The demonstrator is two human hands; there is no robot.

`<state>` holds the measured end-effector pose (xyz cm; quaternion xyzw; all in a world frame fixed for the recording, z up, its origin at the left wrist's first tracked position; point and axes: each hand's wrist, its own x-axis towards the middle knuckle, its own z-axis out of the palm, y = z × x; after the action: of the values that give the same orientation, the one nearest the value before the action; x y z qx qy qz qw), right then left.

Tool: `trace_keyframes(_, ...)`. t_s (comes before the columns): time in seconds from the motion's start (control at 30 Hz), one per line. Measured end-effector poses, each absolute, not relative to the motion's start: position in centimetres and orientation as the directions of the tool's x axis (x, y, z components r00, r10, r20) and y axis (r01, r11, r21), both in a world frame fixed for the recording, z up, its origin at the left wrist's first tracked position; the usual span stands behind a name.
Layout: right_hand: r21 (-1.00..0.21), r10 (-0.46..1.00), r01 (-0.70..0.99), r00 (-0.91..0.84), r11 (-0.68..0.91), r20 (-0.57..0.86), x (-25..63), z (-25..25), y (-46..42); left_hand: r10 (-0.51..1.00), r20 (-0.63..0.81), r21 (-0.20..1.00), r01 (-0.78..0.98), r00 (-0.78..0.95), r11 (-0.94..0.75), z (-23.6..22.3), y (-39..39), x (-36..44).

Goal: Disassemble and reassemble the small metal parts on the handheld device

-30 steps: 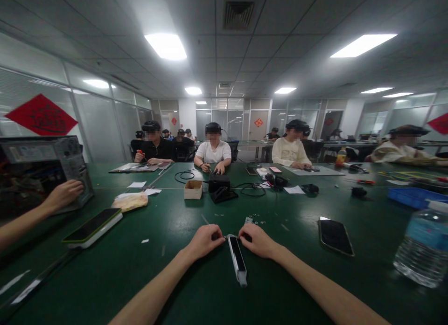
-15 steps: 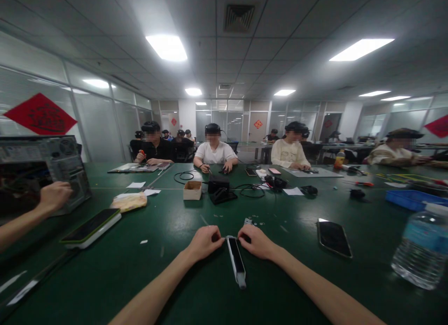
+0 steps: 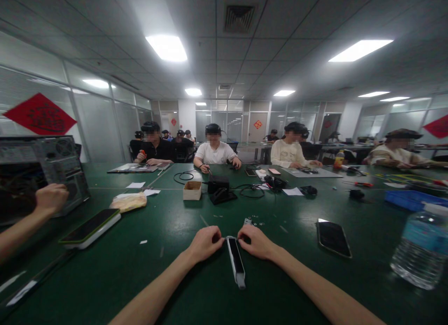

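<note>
A slim grey-white device with a long black screen (image 3: 237, 259) lies on the green table in front of me, its narrow tip towards me. My left hand (image 3: 206, 243) rests just left of its far end, thumb and fingers pinched together. On the other side my right hand (image 3: 257, 241) is closed in the same way, fingertips close to that end. Whatever the fingertips hold is too small to make out. Beyond my right hand lies a small grey piece (image 3: 248, 221), partly hidden, with several tiny light bits (image 3: 257, 223) around it.
To the right are a phone (image 3: 333, 238), a water bottle (image 3: 420, 245) and a blue tray (image 3: 409, 200). Leftward, a boxed phone-like device (image 3: 90, 228) lies near an open computer case (image 3: 65, 171), where another person's hand (image 3: 52, 197) is. A small carton (image 3: 192, 190) stands ahead; people sit opposite.
My hands and the slim device have stayed put. The other person's hand at the computer case has shifted slightly left. Opposite, the person in white has moved one hand outward.
</note>
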<state>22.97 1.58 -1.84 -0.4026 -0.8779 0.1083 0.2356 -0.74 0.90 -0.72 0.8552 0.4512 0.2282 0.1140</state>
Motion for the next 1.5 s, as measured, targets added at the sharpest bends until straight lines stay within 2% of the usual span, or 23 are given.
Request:
trace_keyframes(0.23,-0.387,0.752,0.644,-0.57,0.659,0.332,23.0,-1.82,1.61,0.796,0.325,0.434,0.667,0.511,-0.606,-1.01,1.09,-0.76)
trace_keyframes(0.63,-0.363,0.744,0.65,-0.568,0.668,0.353,22.67,-1.44,1.39,0.836,0.238,0.641,0.567,0.494,-0.517,-0.94,1.62,-1.28)
trace_keyframes(1.17,-0.392,0.767,0.66,-0.562,0.641,0.309,22.84,-1.31,1.23,0.834,0.219,0.647,0.564,0.507,-0.513,-0.4,1.34,-1.34)
trace_keyframes(1.5,-0.384,0.761,0.657,-0.563,0.649,0.322,22.77,-1.29,1.2,0.844,0.274,0.616,0.59,0.461,-0.522,-1.0,1.45,-0.87)
